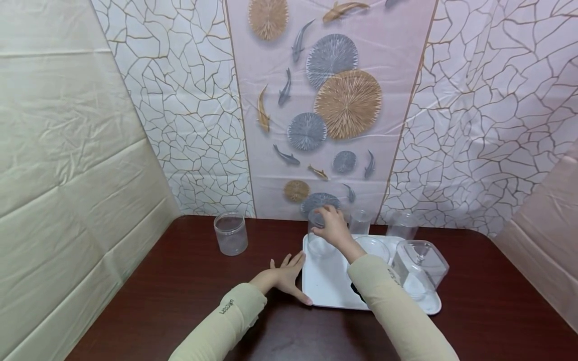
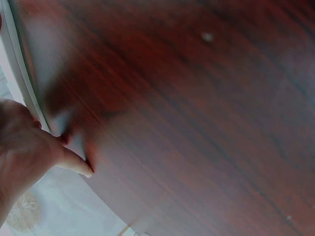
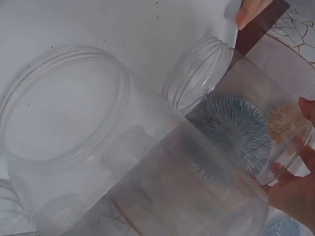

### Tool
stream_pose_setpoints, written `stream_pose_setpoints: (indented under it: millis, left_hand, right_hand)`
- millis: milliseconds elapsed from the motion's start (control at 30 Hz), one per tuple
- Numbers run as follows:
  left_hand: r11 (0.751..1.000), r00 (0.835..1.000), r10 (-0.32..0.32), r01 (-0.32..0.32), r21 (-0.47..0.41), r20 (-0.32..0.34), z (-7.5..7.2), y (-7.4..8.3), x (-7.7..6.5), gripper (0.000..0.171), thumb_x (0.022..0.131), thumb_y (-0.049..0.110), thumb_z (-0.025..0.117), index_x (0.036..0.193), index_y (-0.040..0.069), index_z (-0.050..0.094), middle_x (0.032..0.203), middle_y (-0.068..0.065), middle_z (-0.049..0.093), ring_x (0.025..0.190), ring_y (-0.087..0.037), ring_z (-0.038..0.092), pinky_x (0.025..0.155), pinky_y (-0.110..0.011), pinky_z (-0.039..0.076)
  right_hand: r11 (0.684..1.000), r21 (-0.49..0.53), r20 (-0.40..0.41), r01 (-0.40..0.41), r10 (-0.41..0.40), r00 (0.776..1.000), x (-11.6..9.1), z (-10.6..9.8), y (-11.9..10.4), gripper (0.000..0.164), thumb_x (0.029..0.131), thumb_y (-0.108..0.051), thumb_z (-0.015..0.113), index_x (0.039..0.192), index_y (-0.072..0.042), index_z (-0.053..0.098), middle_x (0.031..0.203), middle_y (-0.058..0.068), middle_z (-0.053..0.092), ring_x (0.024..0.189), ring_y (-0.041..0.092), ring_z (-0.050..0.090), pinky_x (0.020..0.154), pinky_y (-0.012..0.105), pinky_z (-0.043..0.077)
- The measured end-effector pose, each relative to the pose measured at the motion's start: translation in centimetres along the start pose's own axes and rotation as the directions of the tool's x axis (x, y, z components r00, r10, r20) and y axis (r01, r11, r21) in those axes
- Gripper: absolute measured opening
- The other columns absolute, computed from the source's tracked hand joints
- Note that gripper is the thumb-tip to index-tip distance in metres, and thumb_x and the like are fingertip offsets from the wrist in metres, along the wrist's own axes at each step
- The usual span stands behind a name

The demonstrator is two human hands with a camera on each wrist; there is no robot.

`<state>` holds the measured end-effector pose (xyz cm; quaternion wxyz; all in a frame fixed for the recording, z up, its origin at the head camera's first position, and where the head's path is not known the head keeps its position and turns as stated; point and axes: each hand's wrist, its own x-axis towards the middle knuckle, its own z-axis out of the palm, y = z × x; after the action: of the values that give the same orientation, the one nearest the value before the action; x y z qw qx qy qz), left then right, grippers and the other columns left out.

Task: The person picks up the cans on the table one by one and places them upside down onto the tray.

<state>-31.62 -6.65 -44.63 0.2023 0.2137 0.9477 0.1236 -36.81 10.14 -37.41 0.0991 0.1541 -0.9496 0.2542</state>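
My right hand (image 1: 335,228) grips a clear plastic jar (image 1: 312,234) from above, over the far left corner of a white tray (image 1: 331,281). In the right wrist view, the fingers and thumb are around the closed end of this jar (image 3: 246,105), and its threaded mouth points down toward the tray. A wider clear jar (image 3: 147,118) stands in front of it there, also mouth down. My left hand (image 1: 286,278) is spread against the tray's left edge, its thumb near the front corner. In the left wrist view, the left hand (image 2: 24,152) shows beside the tray's rim.
Another clear jar (image 1: 232,235) stands upright on the dark red table (image 1: 180,301), left of the tray. At the tray's far side are two more clear containers, one a narrow cylinder (image 1: 359,223). A clear square box (image 1: 429,258) with a knobbed lid sits on the right. A patterned cloth hangs behind.
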Motion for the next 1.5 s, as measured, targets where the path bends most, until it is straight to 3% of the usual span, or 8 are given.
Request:
stream_pose_setpoints:
  millis: [200,633,933,1167,1500]
  left_hand:
    - [1.000,1.000,-0.007,0.007,0.013,0.000,-0.1,0.1,-0.1,0.118,0.072,0.060,0.072,0.153,0.016,-0.001,0.160,0.003,-0.004,0.147,-0.030,0.002,0.109,-0.068,0.004]
    - [1.000,1.000,-0.004,0.004,-0.001,0.008,-0.3,0.2,-0.1,0.118,0.071,0.059,0.073,0.153,0.017,-0.001,0.160,0.002,-0.004,0.147,-0.030,0.001,0.109,-0.068,0.004]
    - [1.000,1.000,-0.015,0.015,0.001,0.015,-0.4,0.2,-0.2,0.117,0.072,0.059,0.072,0.153,0.018,-0.002,0.160,0.003,-0.005,0.147,-0.030,0.001,0.109,-0.068,0.004]
    - [1.000,1.000,-0.013,0.013,-0.007,0.029,-0.3,0.3,-0.3,0.117,0.072,0.059,0.072,0.153,0.017,-0.001,0.160,0.003,-0.004,0.147,-0.030,0.001,0.109,-0.069,0.005]
    - [0.998,0.996,-0.053,0.050,0.048,0.065,-1.0,0.7,-0.1,0.119,0.070,0.062,0.072,0.153,0.017,-0.001,0.160,0.004,-0.004,0.148,-0.028,0.003,0.109,-0.068,0.010]
  right_hand:
    - [1.000,-0.002,0.034,-0.027,0.027,0.999,0.1,0.0,-0.1,0.055,0.083,-0.017,0.072,0.132,-0.005,0.051,0.143,0.028,0.035,0.129,0.054,0.031,0.094,0.066,0.039]
    - [0.997,-0.060,0.045,-0.038,0.041,0.998,0.3,-0.3,-0.3,0.063,0.080,-0.017,0.075,0.135,-0.004,0.048,0.142,0.027,0.036,0.125,0.054,0.036,0.096,0.060,0.041]
    - [0.997,-0.047,0.079,-0.059,0.062,0.995,0.3,-0.2,-0.6,0.065,0.082,-0.017,0.073,0.139,-0.006,0.043,0.146,0.025,0.030,0.130,0.052,0.029,0.092,0.061,0.043]
    - [0.996,-0.065,0.085,-0.062,0.068,0.994,0.1,-0.2,-0.5,0.065,0.082,-0.018,0.073,0.139,-0.006,0.043,0.145,0.027,0.031,0.128,0.053,0.032,0.090,0.061,0.044]
    - [0.995,-0.074,0.117,-0.069,0.078,0.990,0.7,-1.0,-0.4,0.074,0.079,-0.027,0.077,0.141,-0.009,0.041,0.147,0.029,0.026,0.131,0.055,0.026,0.099,0.073,0.026]
